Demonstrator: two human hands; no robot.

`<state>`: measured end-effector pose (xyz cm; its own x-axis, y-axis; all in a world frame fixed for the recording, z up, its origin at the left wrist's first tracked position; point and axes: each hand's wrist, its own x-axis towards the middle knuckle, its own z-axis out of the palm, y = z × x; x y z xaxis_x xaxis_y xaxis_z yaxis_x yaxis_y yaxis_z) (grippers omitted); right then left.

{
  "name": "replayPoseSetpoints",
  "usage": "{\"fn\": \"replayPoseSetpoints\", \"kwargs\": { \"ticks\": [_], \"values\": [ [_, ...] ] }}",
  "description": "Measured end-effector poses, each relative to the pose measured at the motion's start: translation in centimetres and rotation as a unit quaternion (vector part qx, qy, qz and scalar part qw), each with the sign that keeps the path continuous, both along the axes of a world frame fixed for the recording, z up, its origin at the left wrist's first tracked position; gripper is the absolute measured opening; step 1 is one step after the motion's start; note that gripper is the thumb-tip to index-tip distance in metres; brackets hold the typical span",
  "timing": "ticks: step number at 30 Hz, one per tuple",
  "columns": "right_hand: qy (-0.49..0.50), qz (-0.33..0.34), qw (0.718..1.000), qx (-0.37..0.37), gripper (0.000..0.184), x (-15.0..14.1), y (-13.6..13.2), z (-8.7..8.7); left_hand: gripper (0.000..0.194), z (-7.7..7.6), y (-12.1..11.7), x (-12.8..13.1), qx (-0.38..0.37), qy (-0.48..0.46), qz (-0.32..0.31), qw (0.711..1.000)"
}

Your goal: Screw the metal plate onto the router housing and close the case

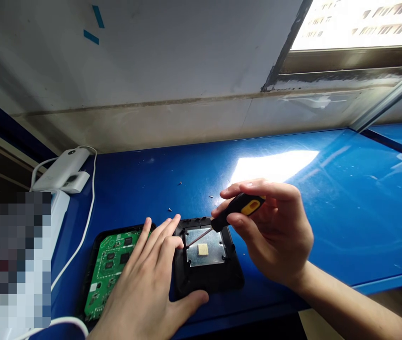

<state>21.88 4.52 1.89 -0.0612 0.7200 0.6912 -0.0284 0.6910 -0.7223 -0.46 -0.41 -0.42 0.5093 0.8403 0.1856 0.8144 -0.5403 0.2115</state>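
the black cover (234,275) lay face-up at six o'clock on the counter (133,182). the left hand (146,276), open, spread over its left edge, seemingly bracing it. well clear of that, the right hand (280,241) clamped the screwdriver (234,213), slanted perhaps to reach the metal plate's (215,252) ten o'clock corner. the circuit board (111,243) lay at nine o'clock, small screws (170,209) around twelve.

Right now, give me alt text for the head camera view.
A right hand angles a screwdriver onto a metal plate inside a black plastic cover; the left hand, at the cover's side, overlaps a green circuit board. Three small screws lie beyond.
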Motion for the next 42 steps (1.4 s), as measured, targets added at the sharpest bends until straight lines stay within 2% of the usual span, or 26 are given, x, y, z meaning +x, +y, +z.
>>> {"fn": "replayPoseSetpoints", "kwargs": {
  "ticks": [8,28,35,42],
  "values": [
    [-0.008,-0.024,1.000,0.001,0.045,0.25,-0.01,-0.03,0.055,-0.18,0.09,-0.13,0.005,0.011,-0.004,1.000],
    [-0.011,-0.009,0.999,0.039,0.047,0.39,0.12,0.23,0.043,0.44,0.03,-0.14,0.008,0.021,-0.018,1.000],
    [-0.013,-0.007,0.999,0.042,0.047,0.31,0.10,0.30,0.046,-0.17,0.17,-0.31,0.014,0.027,-0.018,0.999],
    [-0.033,-0.017,0.996,0.081,0.046,0.31,0.02,0.70,0.050,-0.19,0.10,-0.44,0.002,0.016,-0.011,1.000]
  ]
}}
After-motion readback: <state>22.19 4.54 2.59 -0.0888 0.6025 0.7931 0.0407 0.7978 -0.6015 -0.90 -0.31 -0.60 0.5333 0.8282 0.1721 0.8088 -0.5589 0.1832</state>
